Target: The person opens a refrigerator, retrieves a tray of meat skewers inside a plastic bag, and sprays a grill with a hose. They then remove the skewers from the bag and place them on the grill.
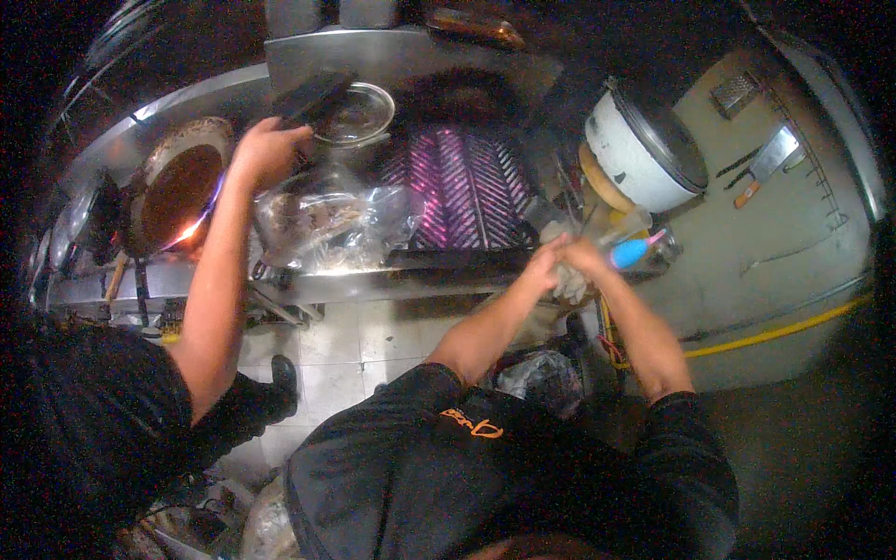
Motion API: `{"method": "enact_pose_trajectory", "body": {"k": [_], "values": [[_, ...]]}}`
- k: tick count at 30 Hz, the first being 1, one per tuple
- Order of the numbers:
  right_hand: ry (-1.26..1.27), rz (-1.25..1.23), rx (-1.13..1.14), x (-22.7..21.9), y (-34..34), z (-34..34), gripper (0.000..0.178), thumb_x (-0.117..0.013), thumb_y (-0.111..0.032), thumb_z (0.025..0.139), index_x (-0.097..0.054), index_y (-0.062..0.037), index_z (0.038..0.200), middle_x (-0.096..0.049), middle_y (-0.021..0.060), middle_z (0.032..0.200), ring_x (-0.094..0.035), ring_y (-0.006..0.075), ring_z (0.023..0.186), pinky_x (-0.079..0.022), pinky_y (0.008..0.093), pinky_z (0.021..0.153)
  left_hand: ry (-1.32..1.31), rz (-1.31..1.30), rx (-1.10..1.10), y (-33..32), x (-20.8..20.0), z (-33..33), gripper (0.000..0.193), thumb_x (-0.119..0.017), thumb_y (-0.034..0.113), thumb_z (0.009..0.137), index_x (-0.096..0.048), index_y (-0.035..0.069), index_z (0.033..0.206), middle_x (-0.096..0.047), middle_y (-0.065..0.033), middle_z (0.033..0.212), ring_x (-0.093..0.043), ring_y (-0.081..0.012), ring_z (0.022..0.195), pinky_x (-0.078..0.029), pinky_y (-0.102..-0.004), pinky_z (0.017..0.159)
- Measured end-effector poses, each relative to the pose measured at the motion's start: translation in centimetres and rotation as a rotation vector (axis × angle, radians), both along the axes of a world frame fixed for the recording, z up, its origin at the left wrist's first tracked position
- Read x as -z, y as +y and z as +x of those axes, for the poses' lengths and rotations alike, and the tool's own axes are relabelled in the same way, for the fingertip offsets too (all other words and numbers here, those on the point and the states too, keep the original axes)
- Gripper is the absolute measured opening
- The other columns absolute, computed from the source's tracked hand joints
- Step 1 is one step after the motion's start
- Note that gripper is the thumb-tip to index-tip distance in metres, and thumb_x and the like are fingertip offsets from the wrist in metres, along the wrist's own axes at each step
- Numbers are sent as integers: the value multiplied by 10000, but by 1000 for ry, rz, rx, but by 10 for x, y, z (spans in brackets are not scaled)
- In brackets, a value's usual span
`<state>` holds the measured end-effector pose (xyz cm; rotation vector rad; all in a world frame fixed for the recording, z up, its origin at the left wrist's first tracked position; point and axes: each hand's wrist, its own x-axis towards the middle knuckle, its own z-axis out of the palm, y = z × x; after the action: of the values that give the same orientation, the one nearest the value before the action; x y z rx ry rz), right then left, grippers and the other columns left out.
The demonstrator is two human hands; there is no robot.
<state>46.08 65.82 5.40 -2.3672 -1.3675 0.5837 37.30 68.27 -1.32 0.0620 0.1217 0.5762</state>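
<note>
Both my hands meet at the right end of the grill, over the front edge of the counter. My left hand (542, 265) and my right hand (584, 258) are closed on a crumpled greyish-white cloth (569, 285), which hangs down between them. Part of the cloth is hidden by my fingers. Just right of my right hand lies a blue object with a pink tip (630, 252), its kind unclear. A lit grill grate (467, 187) glows purple-pink to the left of my hands.
A co-worker's hand (266, 149) reaches over the stove at left, near a glass lid (355, 114). Flames burn beside a large pan (179, 191). Clear plastic bags (336, 224) lie left of the grill. A white pot (644, 149) stands at right; a cleaver (777, 152) hangs beyond it.
</note>
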Motion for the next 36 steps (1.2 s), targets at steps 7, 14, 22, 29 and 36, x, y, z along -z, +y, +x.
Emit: {"method": "enact_pose_trajectory", "body": {"k": [7,14,22,29,36], "values": [[80,-6,-18,8,6,0,530,-657,-277,600,-534,82,970,-570,180,954,-531,229,906,-421,341,764,-163,79,20,9,24,9,270,-461,138,829,-505,35,1074,-550,-109,1027,-531,-233,939,-423,-394,826],[630,-293,-54,-80,-30,46,371,-610,-233,647,-578,1,933,-593,97,833,-533,166,811,-429,312,698,406,336,166,-23,-48,-8,563,-490,506,771,-379,126,1171,-531,-110,872,-550,-251,745,-476,-353,655],[474,130,124,71,-40,134,412,-634,-261,600,-578,-6,919,-574,98,920,-523,212,825,-417,365,717,869,811,308,-61,15,-79,398,-530,364,797,-514,41,1028,-567,-58,922,-544,-154,780,-451,-284,653],[181,276,133,129,17,158,566,-670,-286,595,-508,5,1052,-510,188,1070,-478,312,1006,-389,375,834,1333,1354,150,-98,152,-252,306,-570,249,766,-533,33,980,-582,-104,875,-555,-147,628,-449,-248,528],[-121,788,627,161,9,334,792,-719,-281,578,-334,30,1195,-428,220,1149,-446,331,1019,-365,396,856,1929,261,394,-196,221,-406,309,-541,297,768,-535,-1,685,-527,-97,554,-504,-185,413,-395,-336,358]]}}
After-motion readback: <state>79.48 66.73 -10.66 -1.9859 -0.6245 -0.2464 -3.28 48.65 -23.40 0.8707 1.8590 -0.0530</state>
